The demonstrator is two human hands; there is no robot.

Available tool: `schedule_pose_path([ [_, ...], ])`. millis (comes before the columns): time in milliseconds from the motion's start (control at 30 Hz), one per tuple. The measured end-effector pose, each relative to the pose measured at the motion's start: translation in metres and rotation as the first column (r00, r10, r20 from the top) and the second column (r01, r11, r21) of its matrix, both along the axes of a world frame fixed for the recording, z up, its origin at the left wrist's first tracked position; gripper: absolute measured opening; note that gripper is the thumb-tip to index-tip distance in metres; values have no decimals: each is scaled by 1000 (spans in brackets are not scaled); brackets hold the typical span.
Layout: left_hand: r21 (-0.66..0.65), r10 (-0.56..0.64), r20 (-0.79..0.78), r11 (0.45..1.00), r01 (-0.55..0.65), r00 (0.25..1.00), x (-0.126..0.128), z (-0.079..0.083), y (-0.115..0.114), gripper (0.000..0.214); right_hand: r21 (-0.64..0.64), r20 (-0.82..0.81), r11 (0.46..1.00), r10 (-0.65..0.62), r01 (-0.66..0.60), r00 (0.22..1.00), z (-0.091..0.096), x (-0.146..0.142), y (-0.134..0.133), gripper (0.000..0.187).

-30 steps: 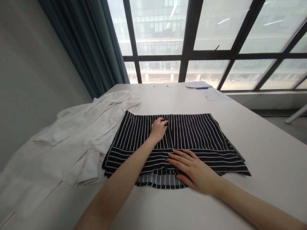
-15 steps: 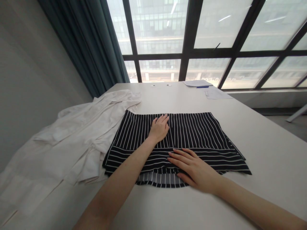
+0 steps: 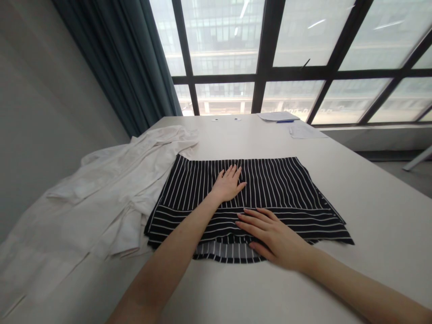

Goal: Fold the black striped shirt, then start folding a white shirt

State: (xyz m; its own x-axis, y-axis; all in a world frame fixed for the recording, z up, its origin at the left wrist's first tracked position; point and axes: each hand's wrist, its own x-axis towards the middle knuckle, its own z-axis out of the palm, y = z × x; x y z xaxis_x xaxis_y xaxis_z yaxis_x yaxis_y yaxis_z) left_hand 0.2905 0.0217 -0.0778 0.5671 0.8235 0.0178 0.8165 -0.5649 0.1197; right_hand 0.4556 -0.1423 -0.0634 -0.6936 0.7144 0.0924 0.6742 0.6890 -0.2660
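Observation:
A black garment with thin white stripes (image 3: 286, 189) lies folded flat on a white table (image 3: 371, 216). My left hand (image 3: 229, 184) rests palm down on its middle, fingers stretched out and spread. My right hand (image 3: 273, 234) lies flat on the near folded band of the same garment, fingers pointing left. Neither hand holds anything.
A crumpled white garment (image 3: 111, 180) spreads over the table's left side, touching the striped one. Papers (image 3: 305, 131) and a blue pen (image 3: 284, 121) lie at the far end by the window. A dark curtain (image 3: 128, 63) hangs at the left.
My left hand has uncurled from a loose pinch to a flat open palm and slid slightly right on the striped cloth. My right hand has stayed in place.

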Motion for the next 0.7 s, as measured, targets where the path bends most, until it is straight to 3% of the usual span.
schedule_pose_path([
  [200,5,34,64,999,-35,997,-1,-1,-1,70,-48,-50,999,-10,8,999,3,2,2,50],
  [400,33,27,124,999,-32,992,-3,-4,0,59,-104,-160,994,-51,34,986,4,4,1,43],
  [533,36,1,202,999,-8,979,-9,-7,7,56,-32,-261,965,-259,259,930,1,16,8,38],
  [700,-94,23,109,996,-12,994,-16,5,10,63,127,-180,842,-500,524,847,-11,48,29,40],
])
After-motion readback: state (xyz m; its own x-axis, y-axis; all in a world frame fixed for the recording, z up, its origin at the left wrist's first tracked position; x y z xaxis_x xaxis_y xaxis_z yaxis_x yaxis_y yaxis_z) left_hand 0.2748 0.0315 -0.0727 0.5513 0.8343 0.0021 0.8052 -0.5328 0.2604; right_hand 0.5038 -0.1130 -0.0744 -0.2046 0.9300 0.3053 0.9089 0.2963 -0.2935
